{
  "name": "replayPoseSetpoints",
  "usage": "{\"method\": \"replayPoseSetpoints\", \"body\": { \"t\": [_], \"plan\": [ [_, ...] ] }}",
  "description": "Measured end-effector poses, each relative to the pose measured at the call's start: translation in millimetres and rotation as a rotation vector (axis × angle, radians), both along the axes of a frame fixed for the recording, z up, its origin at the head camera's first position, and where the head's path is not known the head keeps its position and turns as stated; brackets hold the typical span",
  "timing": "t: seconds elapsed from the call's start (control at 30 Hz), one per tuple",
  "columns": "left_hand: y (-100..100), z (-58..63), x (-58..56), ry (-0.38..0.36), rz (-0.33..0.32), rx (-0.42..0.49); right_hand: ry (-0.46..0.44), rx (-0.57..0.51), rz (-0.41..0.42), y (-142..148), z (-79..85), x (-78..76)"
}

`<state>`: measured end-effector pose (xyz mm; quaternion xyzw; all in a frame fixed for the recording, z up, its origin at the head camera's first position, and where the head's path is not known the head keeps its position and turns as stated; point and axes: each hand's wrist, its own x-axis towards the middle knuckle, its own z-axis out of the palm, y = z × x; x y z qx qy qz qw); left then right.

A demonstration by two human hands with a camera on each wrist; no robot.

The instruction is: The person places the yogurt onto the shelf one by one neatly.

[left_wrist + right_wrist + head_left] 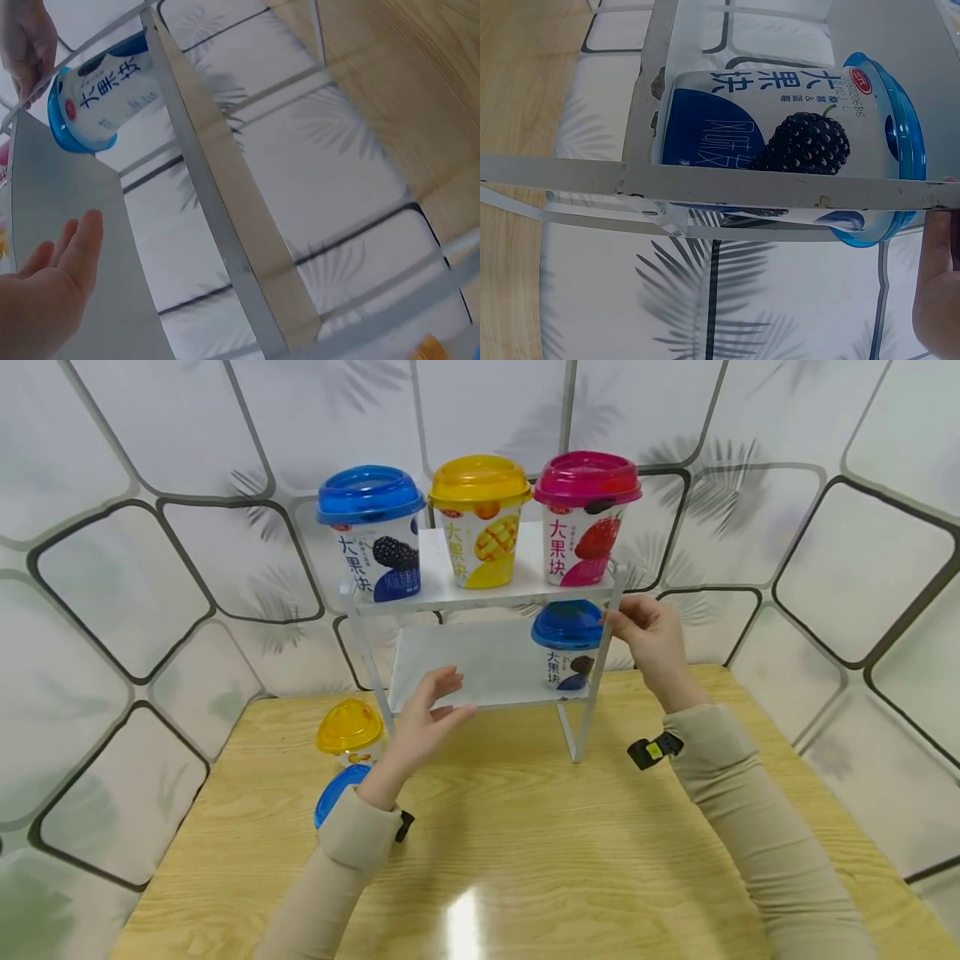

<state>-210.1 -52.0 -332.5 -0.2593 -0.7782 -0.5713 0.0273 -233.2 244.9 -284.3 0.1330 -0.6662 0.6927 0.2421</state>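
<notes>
A white two-tier rack point(480, 599) stands on the table. My right hand point(652, 635) pinches its right front upright point(597, 681) just below the top shelf. Right beside that upright, a blue-lidded blackberry yogurt cup point(567, 643) stands on the lower shelf point(465, 664); the upright hides part of it in the right wrist view. My left hand point(431, 718) hovers before the lower shelf's left half, fingers extended and thumb apart, holding nothing. Along the top shelf stand a blue-lidded cup point(378, 552), a yellow-lidded mango cup point(483, 535) and a pink-lidded strawberry cup point(585, 527).
On the wooden table point(525, 860), left of the rack, sits another yellow-lidded cup point(350, 731). Nearer me is a blue lid point(337, 789), mostly covered by my left forearm. A patterned wall point(487, 410) rises behind the rack.
</notes>
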Motion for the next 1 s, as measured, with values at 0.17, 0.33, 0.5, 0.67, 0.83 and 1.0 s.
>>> {"method": "replayPoseSetpoints", "body": {
  "t": [0.17,0.33,0.5,0.67,0.83,1.0],
  "plan": [
    [-25,-3.3,3.2,-0.036,0.009,-0.064,0.006,-0.021,0.009,0,1.0,-1.3],
    [-49,-7.6,6.4,-0.051,0.034,-0.158,0.001,-0.019,0.002,0,1.3,-1.5],
    [-72,-15.5,13.5,-0.06,0.022,-0.221,-0.008,-0.025,0.004,0,-0.5,-1.5],
    [-95,-27.6,16.6,-0.055,0.003,-0.254,-0.005,-0.018,0.003,0,-0.8,-1.8],
    [-115,-35.2,21.3,-0.05,0.018,-0.287,0.002,-0.014,0.006,0,0.1,-1.3],
    [-131,-42.0,29.9,-0.068,0.063,-0.315,-0.004,-0.02,0.009,0,-0.7,-1.7]
  ]
}}
